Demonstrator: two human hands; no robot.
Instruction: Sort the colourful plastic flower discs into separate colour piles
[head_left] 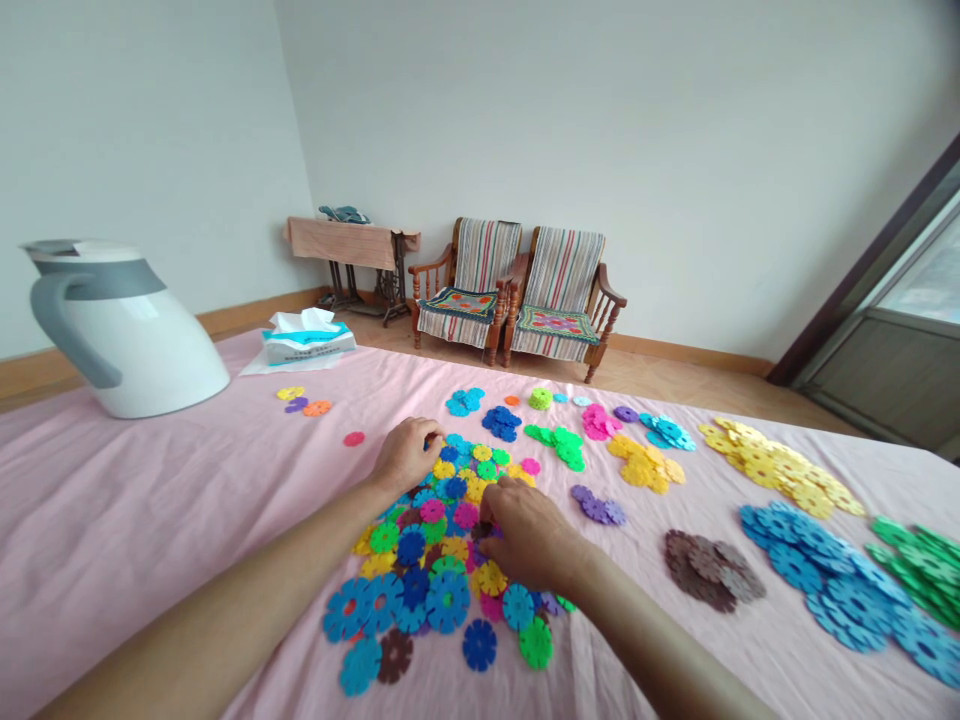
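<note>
A mixed heap of notched plastic snowflake discs point(411, 545), in blue, green, yellow, pink and brown, lies on the pink cloth in front of me. My left hand point(409, 458) rests at the heap's far left edge with its fingers curled in. What those fingers hold, if anything, is hidden. Over the heap's right side, my right hand point(529, 532) is bent down with thumb and fingers drawn together. Brown and purple discs show by its fingertips, but I cannot make out what is gripped. A loose dark blue disc point(479, 645) lies at the near edge.
Single-colour groups lie to the right: brown discs point(705, 570), large blue discs point(832, 575), pale yellow discs point(772, 462) and green discs point(926, 570). A white jug point(161, 345) and tissue pack point(307, 345) stand at the left. Two wooden chairs point(559, 295) are beyond the table.
</note>
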